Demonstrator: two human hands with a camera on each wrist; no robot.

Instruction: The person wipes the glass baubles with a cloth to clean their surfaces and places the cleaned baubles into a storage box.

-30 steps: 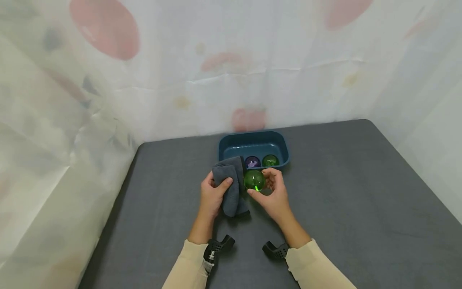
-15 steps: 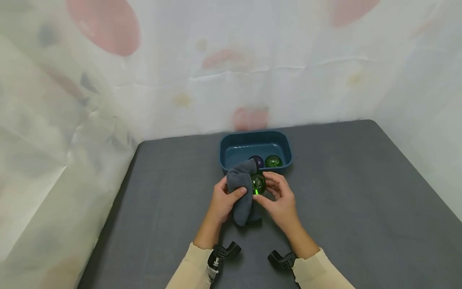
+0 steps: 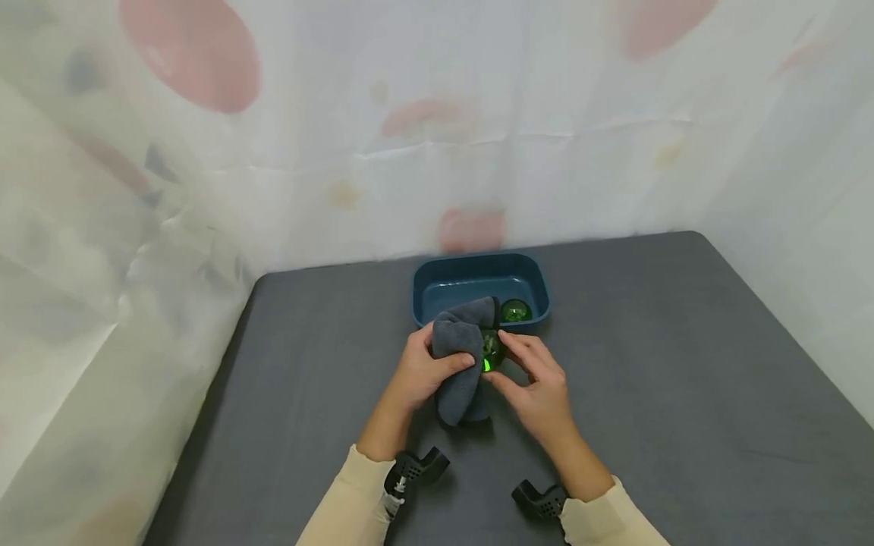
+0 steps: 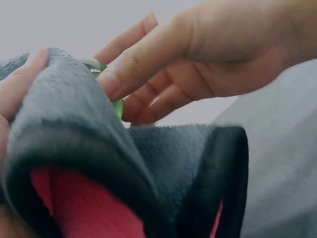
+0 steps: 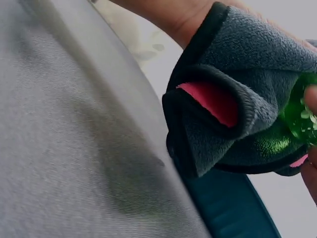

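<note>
My left hand point(image 3: 423, 371) grips a grey cloth point(image 3: 459, 356) with a red inner side point(image 4: 74, 203) and presses it against a clear green ball point(image 3: 490, 350). My right hand point(image 3: 536, 383) holds that ball between thumb and fingers, just in front of a dark blue tray point(image 3: 437, 279). The cloth point(image 5: 233, 104) wraps over the left side of the green ball point(image 5: 302, 111), so only part of it shows. A second green ball point(image 3: 515, 311) lies inside the tray at the front right.
The grey table point(image 3: 683, 364) ends at a draped, patterned white curtain point(image 3: 423, 136) behind and at both sides. The tray sits at the back middle. Two black wrist camera mounts point(image 3: 413, 470) show near the sleeves.
The left hand has brought the cloth rightwards onto the green ball and now covers most of it. The purple ball seen in the tray earlier is now hidden behind the cloth.
</note>
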